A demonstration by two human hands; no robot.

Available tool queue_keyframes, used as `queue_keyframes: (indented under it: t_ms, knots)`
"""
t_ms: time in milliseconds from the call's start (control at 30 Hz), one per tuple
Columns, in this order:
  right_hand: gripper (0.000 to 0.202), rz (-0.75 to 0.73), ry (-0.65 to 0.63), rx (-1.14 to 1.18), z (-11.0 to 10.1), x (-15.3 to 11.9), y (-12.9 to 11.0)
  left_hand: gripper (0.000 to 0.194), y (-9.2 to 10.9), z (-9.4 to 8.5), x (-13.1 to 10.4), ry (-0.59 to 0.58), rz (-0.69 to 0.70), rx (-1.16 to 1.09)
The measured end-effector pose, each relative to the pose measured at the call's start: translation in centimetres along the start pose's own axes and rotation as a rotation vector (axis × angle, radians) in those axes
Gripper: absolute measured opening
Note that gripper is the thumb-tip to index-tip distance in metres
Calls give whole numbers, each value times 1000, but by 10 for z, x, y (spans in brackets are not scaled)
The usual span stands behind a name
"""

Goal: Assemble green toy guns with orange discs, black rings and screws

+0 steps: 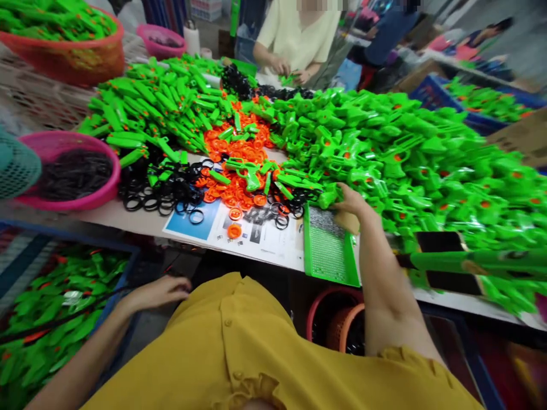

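Observation:
My right hand [349, 206] reaches over the green tray [331, 256] at the table's front edge, its fingertips at a green plastic piece [328, 195]. Whether it grips that piece is unclear. Below the table's edge, my left hand [164, 290] hangs near my lap, fingers loosely extended with nothing in them. Orange discs [243, 191] lie mid-table with a green toy gun part [249, 171] on them. Black rings [149, 200] are scattered to their left. A large heap of green toy guns [397, 154] spreads over the right side, and narrower green parts [158, 99] are piled at the left.
A pink basin [72, 196] of dark pieces and an orange basin [64, 62] of green parts stand left. A crate [128, 267] of green parts sits lower left. A green tool [478, 263] juts in from the right. A person [294, 34] works across the table.

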State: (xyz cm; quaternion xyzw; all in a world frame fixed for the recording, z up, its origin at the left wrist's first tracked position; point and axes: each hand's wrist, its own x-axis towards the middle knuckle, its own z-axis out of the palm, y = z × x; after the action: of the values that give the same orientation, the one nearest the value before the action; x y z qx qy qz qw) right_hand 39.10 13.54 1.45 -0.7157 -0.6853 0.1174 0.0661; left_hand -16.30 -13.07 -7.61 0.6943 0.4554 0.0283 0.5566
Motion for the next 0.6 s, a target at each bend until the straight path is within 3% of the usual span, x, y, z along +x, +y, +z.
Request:
queue_keyframes:
  t_ms: [33, 167, 200, 267, 333, 400, 500, 600]
  knots:
    - [85, -5, 7, 24, 1, 3, 1, 36, 14, -5, 14, 10, 0, -28]
    - [74, -29, 49, 106, 2, 9, 8, 44, 80, -24, 53, -95, 270, -418]
    - [74, -31, 63, 130, 3, 9, 10, 48, 93, -25, 62, -44, 325, -496]
    - [76, -26, 121, 208, 3, 9, 10, 43, 108, -28, 80, 222, 373, -479]
    - [78, -30, 222, 284, 3, 7, 7, 32, 111, -31, 98, 488, 336, -263]
    - [80, -66, 339, 315, 0, 2, 0, 32, 106, -35, 113, 634, 292, -41]
    - [83, -177, 433, 325, -7, -13, -22, 48, 97, -41, 128, 618, 228, 244]
    - [86, -321, 398, 360, -11, -40, -51, 46, 93, -43, 138, 591, 140, 407]
